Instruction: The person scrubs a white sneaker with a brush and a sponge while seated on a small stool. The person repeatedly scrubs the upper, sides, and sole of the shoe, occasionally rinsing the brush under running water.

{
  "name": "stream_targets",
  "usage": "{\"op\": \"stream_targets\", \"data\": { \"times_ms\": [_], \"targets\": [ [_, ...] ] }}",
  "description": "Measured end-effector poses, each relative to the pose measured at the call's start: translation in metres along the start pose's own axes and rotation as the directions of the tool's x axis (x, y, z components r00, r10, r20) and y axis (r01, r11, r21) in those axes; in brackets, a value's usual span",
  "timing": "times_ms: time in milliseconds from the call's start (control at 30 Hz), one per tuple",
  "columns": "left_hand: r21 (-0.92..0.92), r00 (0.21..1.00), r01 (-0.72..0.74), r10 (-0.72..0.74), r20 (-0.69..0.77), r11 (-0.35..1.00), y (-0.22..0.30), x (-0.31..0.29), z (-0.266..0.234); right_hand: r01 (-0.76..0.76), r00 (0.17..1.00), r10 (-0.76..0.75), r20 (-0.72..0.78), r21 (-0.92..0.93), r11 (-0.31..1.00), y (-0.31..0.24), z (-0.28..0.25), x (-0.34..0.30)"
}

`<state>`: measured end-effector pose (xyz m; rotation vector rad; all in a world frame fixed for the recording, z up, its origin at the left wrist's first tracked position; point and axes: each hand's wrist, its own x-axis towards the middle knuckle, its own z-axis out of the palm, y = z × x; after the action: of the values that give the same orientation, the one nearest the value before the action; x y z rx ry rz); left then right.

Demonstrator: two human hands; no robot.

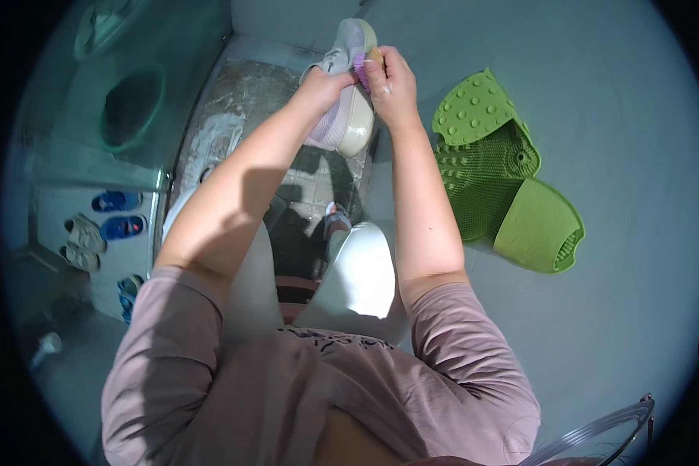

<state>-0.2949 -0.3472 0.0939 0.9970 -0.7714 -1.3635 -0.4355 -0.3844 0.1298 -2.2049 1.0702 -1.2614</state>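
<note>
My left hand is wrapped round a white and pale lilac sneaker with a thick cream sole, held out in front of me. The sneaker's toe and heel show above and below my hands, and its sole side faces right. In my right hand is a small scrub brush with purple bristles and a tan back. Its bristles touch the side of the sneaker. A white fleck that looks like foam sits on my right hand. My fingers hide part of both things.
A green rubber mat with bumps and bristles lies folded to the right. Left, by a glass panel, are blue shoes and beige shoes. Wet tiles lie ahead. Clear tubing curves at lower right.
</note>
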Motion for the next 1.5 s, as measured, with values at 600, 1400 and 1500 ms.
{"op": "stream_targets", "data": {
  "times_ms": [600,1400,1500],
  "targets": [
    [0.404,0.963,-0.216,0.263,-0.064,0.889,-0.006,0.031,-0.037,-0.325,0.941,0.334,0.055,-0.13,0.937,0.061,-0.009,-0.016],
    [0.407,0.994,-0.1,0.112,-0.006,0.908,-0.009,0.034,-0.04,-0.207,0.966,0.227,0.121,-0.159,0.965,0.048,0.007,-0.005],
    [0.462,0.991,-0.081,0.122,-0.06,0.883,-0.016,0.03,-0.044,-0.106,0.984,0.132,0.12,-0.195,0.975,0.01,0.014,-0.001]
  ]
}}
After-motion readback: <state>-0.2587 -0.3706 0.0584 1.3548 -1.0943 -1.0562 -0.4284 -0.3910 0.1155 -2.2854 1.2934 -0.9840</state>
